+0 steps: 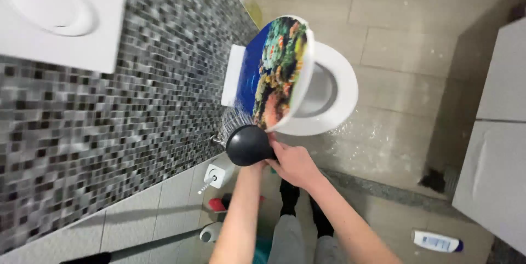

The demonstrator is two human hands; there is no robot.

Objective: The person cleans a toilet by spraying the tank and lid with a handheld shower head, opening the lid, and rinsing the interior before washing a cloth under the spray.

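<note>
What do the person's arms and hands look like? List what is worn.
The left forearm and right forearm are bare: no sleeves, gloves, watch or bracelet. The right hand shows no ring; the left hand is mostly hidden.

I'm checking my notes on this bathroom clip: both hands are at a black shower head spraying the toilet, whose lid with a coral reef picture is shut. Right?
Not quite: the head view shows the coral reef lid raised, with the toilet bowl open. The rest holds: the left hand and right hand are at the black shower head, which sprays toward the toilet.
</note>
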